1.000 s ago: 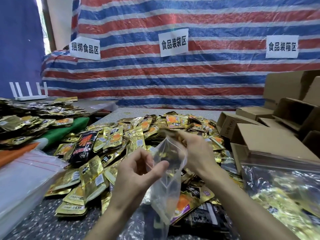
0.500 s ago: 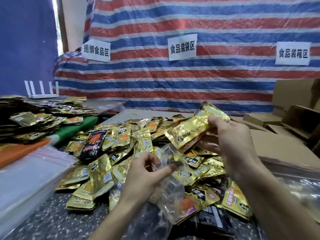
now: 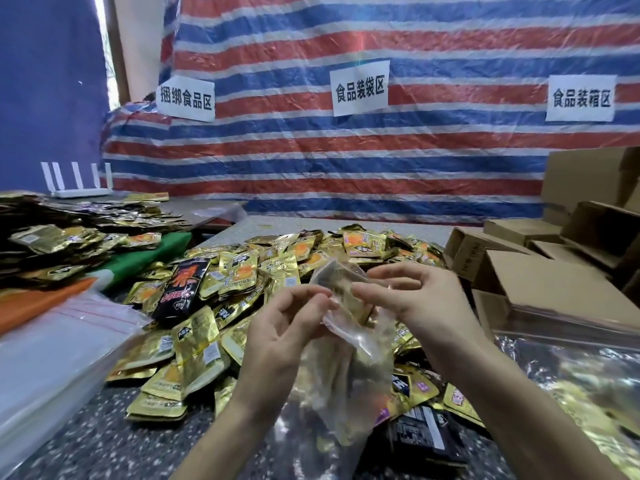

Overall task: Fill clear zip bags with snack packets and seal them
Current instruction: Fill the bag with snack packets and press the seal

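Clear zip bag [image 3: 346, 368], thin crinkled film with gold foil packets [image 3: 351, 301] inside, is held upright above the loose packet pile [image 3: 239, 271] on the speckled worktop [image 3: 69, 452]. Left hand [image 3: 280, 337] and right hand [image 3: 419, 299] each pinch the rim of its open mouth. Glare and blur obscure the contents; the lower end is indistinct.
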Available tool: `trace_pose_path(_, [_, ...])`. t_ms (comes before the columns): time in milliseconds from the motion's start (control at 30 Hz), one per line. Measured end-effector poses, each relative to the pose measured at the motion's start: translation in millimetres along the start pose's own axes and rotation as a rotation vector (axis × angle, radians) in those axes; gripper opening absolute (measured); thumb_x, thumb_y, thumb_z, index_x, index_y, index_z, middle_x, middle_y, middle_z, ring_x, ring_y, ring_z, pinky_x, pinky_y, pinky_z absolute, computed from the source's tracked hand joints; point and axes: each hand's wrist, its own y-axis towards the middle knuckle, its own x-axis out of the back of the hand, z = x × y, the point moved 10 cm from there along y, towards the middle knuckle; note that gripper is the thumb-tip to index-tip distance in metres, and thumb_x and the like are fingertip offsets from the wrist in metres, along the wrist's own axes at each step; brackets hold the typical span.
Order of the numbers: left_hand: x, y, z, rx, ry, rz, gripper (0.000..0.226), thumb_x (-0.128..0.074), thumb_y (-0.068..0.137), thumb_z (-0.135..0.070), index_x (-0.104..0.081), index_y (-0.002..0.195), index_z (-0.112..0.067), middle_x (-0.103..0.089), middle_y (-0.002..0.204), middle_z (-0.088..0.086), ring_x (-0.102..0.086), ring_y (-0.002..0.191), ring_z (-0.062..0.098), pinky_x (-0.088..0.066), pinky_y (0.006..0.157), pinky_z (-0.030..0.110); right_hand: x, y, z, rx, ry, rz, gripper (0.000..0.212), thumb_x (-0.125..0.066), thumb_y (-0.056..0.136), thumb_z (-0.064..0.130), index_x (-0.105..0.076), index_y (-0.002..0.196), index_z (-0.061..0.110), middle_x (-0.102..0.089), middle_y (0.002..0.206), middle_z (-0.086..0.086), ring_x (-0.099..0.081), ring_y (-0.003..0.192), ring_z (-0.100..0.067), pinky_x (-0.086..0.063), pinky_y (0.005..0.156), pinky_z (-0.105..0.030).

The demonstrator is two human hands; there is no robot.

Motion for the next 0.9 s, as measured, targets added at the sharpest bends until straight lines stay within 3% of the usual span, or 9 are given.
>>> trace_pose_path(133, [1, 2, -12, -0.053, -0.109, 0.019, 0.03, -0.064, 0.082, -0.04, -0.075, 0.099, -0.018, -0.071, 0.094, 0.009, -0.069, 0.087, 0.022, -0.056, 0.076, 0.031, 7, -1, 22, 0.093, 0.065, 0.05, 0.04, -0.087, 0.051, 0.02, -0.077, 0.09, 0.014, -0.078, 0.088, -0.002, -0.075, 0.086, -0.015, -0.056, 0.074, -0.028])
trace_pose_path(233, [5, 1, -24, -0.127, -0.155, 0.036, 0.025, -0.057, 0.087, -0.024, -0.074, 0.103, -0.015, -0.07, 0.094, 0.01, -0.068, 0.087, 0.022, -0.056, 0.075, 0.028, 11, 1, 24, 0.143, 0.217, 0.002, 0.029, -0.081, 0.061, 0.02, -0.077, 0.089, 0.012, -0.078, 0.093, -0.005, -0.075, 0.091, -0.019, -0.058, 0.072, -0.027])
trace_pose_path(367, [12, -1, -35, -0.227, -0.116, -0.023, 0.021, -0.06, 0.087, -0.014, -0.075, 0.099, -0.022, -0.071, 0.096, 0.003, -0.067, 0.094, 0.02, -0.055, 0.082, 0.026, -16, 3, 16, 0.05, 0.505, 0.213, 0.029, -0.063, 0.085, 0.03, -0.075, 0.099, 0.008, -0.075, 0.107, -0.014, -0.073, 0.098, -0.027, -0.062, 0.08, -0.035])
trace_pose_path(467, [20, -2, -39, -0.258, -0.086, -0.094, 0.018, -0.06, 0.088, -0.015, -0.073, 0.098, -0.023, -0.072, 0.096, 0.005, -0.068, 0.094, 0.024, -0.057, 0.082, 0.028, -6, 6, 16, 0.225, 0.024, 0.235, 0.018, -0.063, 0.093, 0.011, -0.073, 0.106, 0.018, -0.076, 0.107, 0.0, -0.071, 0.1, -0.017, -0.058, 0.082, -0.032])
trace_pose_path(567, [22, -2, -39, -0.259, -0.068, -0.111, 0.016, -0.061, 0.088, -0.017, -0.07, 0.101, -0.017, -0.072, 0.098, 0.008, -0.069, 0.095, 0.027, -0.057, 0.083, 0.03, -10, 11, -22, 0.212, -0.723, 0.366, 0.058, -0.059, 0.083, -0.01, -0.068, 0.107, 0.041, -0.062, 0.124, 0.019, -0.053, 0.119, -0.002, -0.047, 0.095, -0.027])
trace_pose_path(633, [22, -3, -40, -0.262, -0.043, -0.109, 0.016, -0.063, 0.088, -0.018, -0.068, 0.103, -0.015, -0.072, 0.099, 0.011, -0.07, 0.095, 0.029, -0.058, 0.082, 0.029, -11, 12, -57, 0.076, -0.977, 0.472, 0.076, -0.052, 0.073, -0.015, -0.061, 0.115, 0.047, -0.045, 0.138, 0.022, -0.033, 0.13, -0.005, -0.035, 0.11, -0.037])
trace_pose_path(733, [18, -4, -42, -0.277, -0.026, -0.087, 0.013, -0.068, 0.087, -0.026, -0.071, 0.1, -0.023, -0.073, 0.097, 0.01, -0.072, 0.092, 0.026, -0.058, 0.078, 0.026, -12, 12, -81, 0.048, -1.042, 0.5, 0.079, -0.05, 0.072, -0.009, -0.053, 0.115, 0.056, -0.034, 0.147, 0.023, -0.022, 0.135, -0.011, -0.025, 0.116, -0.045])
trace_pose_path(833, [12, -5, -42, -0.286, -0.006, -0.048, 0.016, -0.067, 0.087, -0.028, -0.071, 0.101, -0.022, -0.073, 0.097, 0.008, -0.072, 0.091, 0.025, -0.059, 0.077, 0.029, -10, 17, -84, 0.125, -1.021, 0.449, 0.055, -0.057, 0.085, 0.012, -0.052, 0.104, 0.064, -0.036, 0.147, 0.025, -0.023, 0.134, -0.012, -0.022, 0.115, -0.049])
trace_pose_path(900, [10, -6, -42, -0.299, 0.018, -0.035, 0.011, -0.066, 0.091, -0.019, -0.07, 0.101, -0.02, -0.073, 0.096, 0.006, -0.072, 0.089, 0.025, -0.059, 0.076, 0.031, -7, 19, -85, 0.161, -1.026, 0.427, 0.041, -0.059, 0.092, 0.025, -0.058, 0.111, 0.062, -0.038, 0.145, 0.029, -0.023, 0.133, -0.01, -0.022, 0.114, -0.048])
